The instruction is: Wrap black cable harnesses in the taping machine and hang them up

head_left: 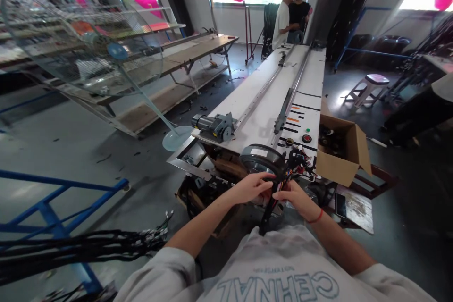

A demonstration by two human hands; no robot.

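A bundle of wires with black wrapping (269,210) hangs down from the near end of the long white workbench (244,99). My left hand (255,187) is closed on it from the left, its fingers bent round the dark strand. From the right, my right hand (293,197) pinches the same harness, thumb and fingers close together. Coloured wires show between the two hands. Just beyond them, a tangle of wire ends and connectors (299,159) lies on the bench. Close by my left fingers sits a dark round reel (262,155).
A motor (214,126) is mounted at the bench's left corner. An open cardboard box (341,151) stands at the right, near a red button (306,138). Left are a fan (116,50), a blue rack (53,214) and black harnesses (88,247). Two people (288,14) stand at the far end.
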